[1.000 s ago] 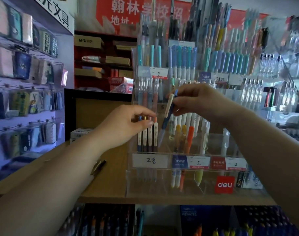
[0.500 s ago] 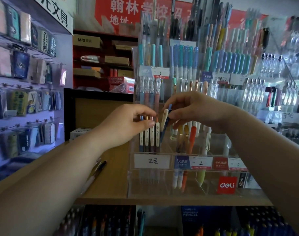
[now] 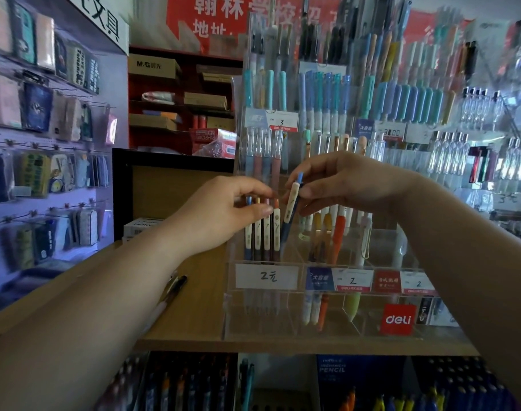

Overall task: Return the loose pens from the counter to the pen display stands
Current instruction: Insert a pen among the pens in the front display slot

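Head view: the cream-and-blue pen is pinched near its top by the right hand, its lower end now down inside the stand's left compartment beside the four matching pens — a second ago it was higher and clear of them. Judgement: insertion is nearly complete; only release remains. The pen's long axis runs near upright, tilted, blue clicker end up and to the right, tip down-left. The left hand grips the tops of the standing row, steadying it. The clear display stand sits at the bench's front edge; one more loose pen lies on the bench left of it.
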The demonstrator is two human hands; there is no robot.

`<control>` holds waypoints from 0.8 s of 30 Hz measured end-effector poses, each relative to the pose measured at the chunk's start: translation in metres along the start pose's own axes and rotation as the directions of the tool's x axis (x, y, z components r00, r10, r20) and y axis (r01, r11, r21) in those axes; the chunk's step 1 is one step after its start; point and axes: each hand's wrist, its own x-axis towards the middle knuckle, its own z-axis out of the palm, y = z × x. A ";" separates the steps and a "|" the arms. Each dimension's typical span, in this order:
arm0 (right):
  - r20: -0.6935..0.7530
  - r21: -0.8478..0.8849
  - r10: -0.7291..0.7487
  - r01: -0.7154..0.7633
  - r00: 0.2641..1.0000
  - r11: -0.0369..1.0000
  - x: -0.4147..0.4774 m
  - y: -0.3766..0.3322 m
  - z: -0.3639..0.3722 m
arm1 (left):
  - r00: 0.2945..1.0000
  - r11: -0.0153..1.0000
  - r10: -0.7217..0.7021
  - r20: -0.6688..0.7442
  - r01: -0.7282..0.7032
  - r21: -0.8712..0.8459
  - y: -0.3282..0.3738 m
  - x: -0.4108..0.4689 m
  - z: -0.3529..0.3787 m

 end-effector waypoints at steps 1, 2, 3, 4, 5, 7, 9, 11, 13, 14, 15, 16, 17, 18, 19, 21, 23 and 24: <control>0.002 0.002 0.005 -0.005 1.000 1.000 0.000 0.000 0.000 | 1.000 1.000 0.000 0.000 0.000 0.000 0.000 0.000 0.000; 0.001 0.003 0.010 -0.010 1.000 1.000 0.000 -0.001 0.000 | 1.000 1.000 -0.006 0.001 0.006 -0.002 0.001 0.000 0.000; -0.003 0.000 0.013 -0.013 1.000 1.000 0.000 -0.001 0.001 | 1.000 1.000 -0.014 0.002 0.014 -0.007 0.001 0.000 0.000; -0.008 -0.006 0.015 -0.015 1.000 1.000 0.000 -0.001 0.002 | 1.000 1.000 -0.021 0.003 0.021 -0.013 0.001 0.000 0.000; -0.013 -0.010 0.015 -0.015 1.000 1.000 0.000 -0.001 0.003 | 1.000 1.000 -0.026 0.003 0.026 -0.015 0.001 0.000 0.000; -0.021 -0.007 0.008 -0.008 1.000 1.000 -0.002 -0.003 0.006 | 1.000 1.000 -0.029 0.003 0.029 -0.013 0.001 -0.001 -0.001; -0.035 -0.006 -0.002 0.002 0.999 1.000 -0.004 -0.005 0.008 | 1.000 1.000 -0.027 0.005 0.027 -0.007 0.002 -0.001 -0.001; -0.088 -0.033 -0.007 0.004 0.996 0.999 -0.004 -0.006 0.013 | 1.000 0.999 -0.031 0.007 0.031 -0.012 0.002 -0.001 0.000; -0.170 -0.100 -0.024 0.007 0.985 0.995 -0.001 -0.006 0.018 | 0.999 0.999 -0.033 -0.002 0.033 -0.021 0.001 -0.001 0.000; -0.203 -0.138 -0.035 0.006 0.979 0.990 0.000 -0.007 0.020 | 0.999 0.999 -0.032 -0.005 0.032 -0.020 0.001 -0.001 0.000; -0.225 -0.164 -0.044 0.006 0.973 0.986 0.000 -0.007 0.022 | 0.999 0.999 -0.032 -0.007 0.031 -0.015 0.001 -0.001 0.000; -0.239 -0.174 -0.048 0.006 0.970 0.985 0.000 -0.008 0.024 | 0.999 0.999 -0.032 -0.008 0.032 -0.013 0.001 -0.001 0.000; -0.246 -0.173 -0.047 0.004 0.968 0.985 -0.001 -0.009 0.024 | 0.999 0.999 -0.032 -0.008 0.032 -0.015 0.001 -0.001 0.000; -0.247 -0.170 -0.045 0.002 0.968 0.985 -0.001 -0.010 0.025 | 0.999 0.999 -0.032 -0.006 0.032 -0.021 0.001 -0.002 0.000; -0.244 -0.170 -0.045 0.002 0.969 0.985 -0.002 -0.011 0.025 | 1.000 0.999 -0.031 -0.003 0.031 -0.025 0.001 -0.002 0.000; -0.242 -0.167 -0.049 0.008 0.969 0.986 -0.004 -0.010 0.025 | 1.000 0.999 -0.029 0.001 0.029 -0.024 0.001 -0.002 0.000; -0.248 -0.141 -0.048 0.013 0.968 0.990 -0.006 -0.010 0.025 | 1.000 0.999 -0.024 -0.002 0.024 -0.028 0.001 -0.002 0.001; -0.249 -0.130 -0.044 0.012 0.967 0.991 -0.006 -0.009 0.025 | 1.000 0.999 -0.022 -0.006 0.022 -0.034 0.001 -0.002 0.001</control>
